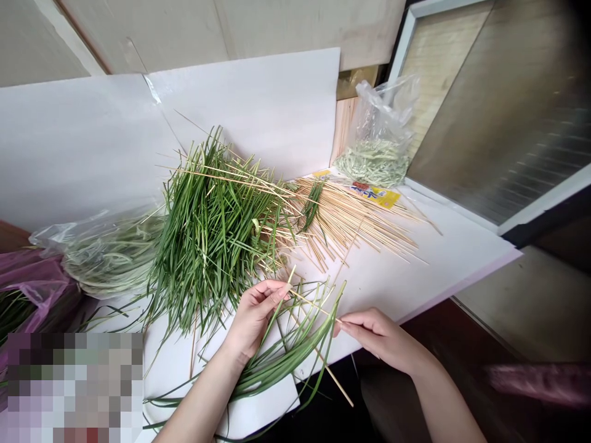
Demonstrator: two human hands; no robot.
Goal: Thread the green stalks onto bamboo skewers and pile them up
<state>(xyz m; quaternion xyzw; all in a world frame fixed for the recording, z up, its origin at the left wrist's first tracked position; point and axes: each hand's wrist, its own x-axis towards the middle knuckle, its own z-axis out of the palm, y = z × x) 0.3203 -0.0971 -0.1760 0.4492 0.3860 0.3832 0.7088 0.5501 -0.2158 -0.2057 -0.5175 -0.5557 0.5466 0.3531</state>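
My right hand (378, 338) is closed in a pinch on a thin bamboo skewer (314, 305), which runs up and left across the gap between my hands. At its other end, my left hand (256, 315) pinches a garlic chive (291, 274) between thumb and fingers, its pale end sticking up. Whether the skewer tip has pierced the stalk is hidden by my fingertips. Beneath both hands lies a loose bunch of long garlic chives (281, 364), stretching toward the table's front edge. Another skewer (339, 386) slants under them and juts past that edge.
A large heap of garlic chives (207, 240) stands behind my left hand. Many bare skewers (355, 221) fan out beyond, with a small chive bundle (311, 206) on them. Clear bags of greens (373, 161) stand back right and left (111, 252); a purple bag (41, 277) is far left.
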